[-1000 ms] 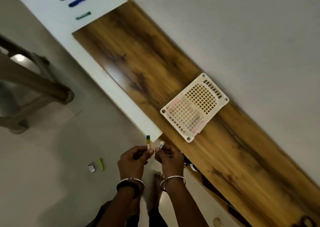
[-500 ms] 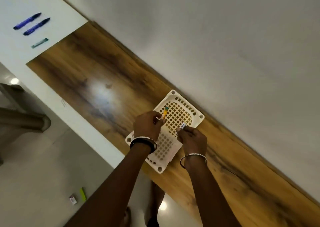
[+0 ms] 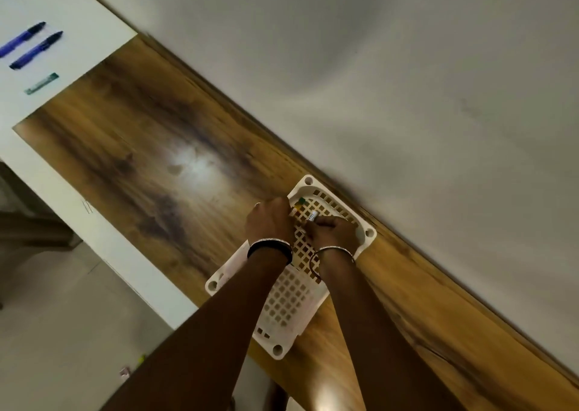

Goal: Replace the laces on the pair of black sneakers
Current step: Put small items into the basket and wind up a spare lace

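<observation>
I log: left hand [image 3: 269,222] pinches green-tipped piece [image 3: 299,203], right hand [image 3: 333,230] pinches white piece [image 3: 312,215] | both have moved over the basket [image 3: 308,180] beneath them | sneakers not in view; relacing likely not begun.

Unreadable print on small white item [image 3: 312,215]

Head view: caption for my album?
Over a white lattice tray on a wooden shelf, the left hand pinches a green-tipped stick and the right hand a white-labelled tube.

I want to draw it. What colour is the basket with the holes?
White. The basket shows best in the head view.
</observation>
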{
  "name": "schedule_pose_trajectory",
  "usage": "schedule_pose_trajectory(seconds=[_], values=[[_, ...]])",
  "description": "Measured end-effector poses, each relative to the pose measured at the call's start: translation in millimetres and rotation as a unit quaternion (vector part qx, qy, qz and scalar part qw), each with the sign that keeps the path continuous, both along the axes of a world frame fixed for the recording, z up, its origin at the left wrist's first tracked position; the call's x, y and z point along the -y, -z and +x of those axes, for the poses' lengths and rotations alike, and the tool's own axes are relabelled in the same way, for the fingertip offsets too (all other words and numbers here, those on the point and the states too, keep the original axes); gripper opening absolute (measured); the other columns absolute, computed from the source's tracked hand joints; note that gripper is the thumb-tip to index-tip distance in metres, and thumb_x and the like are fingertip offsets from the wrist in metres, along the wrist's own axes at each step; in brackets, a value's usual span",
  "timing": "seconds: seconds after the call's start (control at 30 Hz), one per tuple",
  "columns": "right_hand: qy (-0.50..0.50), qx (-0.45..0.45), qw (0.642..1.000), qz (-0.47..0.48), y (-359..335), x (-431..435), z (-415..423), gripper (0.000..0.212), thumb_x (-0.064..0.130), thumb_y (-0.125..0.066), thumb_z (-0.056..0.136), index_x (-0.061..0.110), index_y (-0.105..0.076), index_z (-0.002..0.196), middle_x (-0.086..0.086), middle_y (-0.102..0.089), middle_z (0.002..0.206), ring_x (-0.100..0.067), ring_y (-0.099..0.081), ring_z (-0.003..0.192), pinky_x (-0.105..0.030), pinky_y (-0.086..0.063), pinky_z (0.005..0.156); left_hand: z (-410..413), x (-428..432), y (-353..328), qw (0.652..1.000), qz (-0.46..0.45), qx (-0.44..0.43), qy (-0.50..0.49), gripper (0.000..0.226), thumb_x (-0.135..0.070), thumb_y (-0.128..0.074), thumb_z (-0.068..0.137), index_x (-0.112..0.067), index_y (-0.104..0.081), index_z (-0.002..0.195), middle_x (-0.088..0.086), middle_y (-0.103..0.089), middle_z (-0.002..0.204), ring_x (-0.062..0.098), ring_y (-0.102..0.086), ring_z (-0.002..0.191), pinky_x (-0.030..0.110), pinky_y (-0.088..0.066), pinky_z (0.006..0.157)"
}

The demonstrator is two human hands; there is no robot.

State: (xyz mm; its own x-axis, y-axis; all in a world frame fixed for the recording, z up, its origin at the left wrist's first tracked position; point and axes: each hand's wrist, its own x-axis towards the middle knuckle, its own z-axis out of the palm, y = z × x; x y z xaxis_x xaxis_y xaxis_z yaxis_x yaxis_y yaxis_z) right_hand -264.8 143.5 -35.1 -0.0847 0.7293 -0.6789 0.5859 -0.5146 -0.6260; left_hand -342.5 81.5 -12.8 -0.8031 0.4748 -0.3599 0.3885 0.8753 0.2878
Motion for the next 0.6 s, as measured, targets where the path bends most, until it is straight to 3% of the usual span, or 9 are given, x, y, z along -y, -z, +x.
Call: schedule_pose_trajectory(seconds=[0.13,0.33,0.53,0.6], values=[[-0.021,0.021,0.999,0.030,2.9,-0.3,-8.0,0.029,0.023,-0.093,0.067,0.027,-0.064,0.066,0.007,-0.068,0.076,-0.019,-0.070,0.081,-0.033,-0.056,0.082,5.3,0.1,6.6,0.999,0.010,-0.028,0.015,0.011,-0.014,-0.060,0.095,-0.015,-0.066,0.104,0.008,-0.070,0.097,0.027,-0.067,0.090,0.034,-0.050,0.070],[-0.037,0.008,0.998,0.059,7.2,4.6,-8.5,0.023,0.021,-0.091,0.072,0.022,-0.068,0.073,0.002,-0.073,0.078,-0.020,-0.073,0.081,-0.038,-0.059,0.084,5.3,10.2,5.7,0.997,0.074,-0.030,0.023,0.022,-0.020,-0.064,0.094,-0.013,-0.064,0.115,0.009,-0.067,0.107,0.028,-0.064,0.097,0.033,-0.048,0.075],[0.024,-0.005,0.998,0.057,-1.6,16.5,-0.3,0.010,0.004,-0.076,0.083,0.014,-0.074,0.081,-0.001,-0.074,0.072,-0.011,-0.072,0.060,-0.035,-0.063,0.070,5.4,26.9,-8.4,0.990,0.130,-0.021,-0.057,0.013,-0.017,-0.058,0.095,-0.014,-0.070,0.100,0.005,-0.068,0.095,0.021,-0.063,0.085,0.028,-0.041,0.069],[0.034,-0.018,0.997,0.072,-14.3,25.4,6.6,0.013,0.001,-0.070,0.084,0.013,-0.074,0.083,-0.001,-0.073,0.070,-0.016,-0.074,0.065,-0.035,-0.063,0.069,6.5,40.6,-21.6,0.984,0.159,-0.006,-0.082,0.012,-0.020,-0.061,0.094,-0.014,-0.071,0.095,0.002,-0.070,0.092,0.018,-0.062,0.082,0.025,-0.037,0.068]])
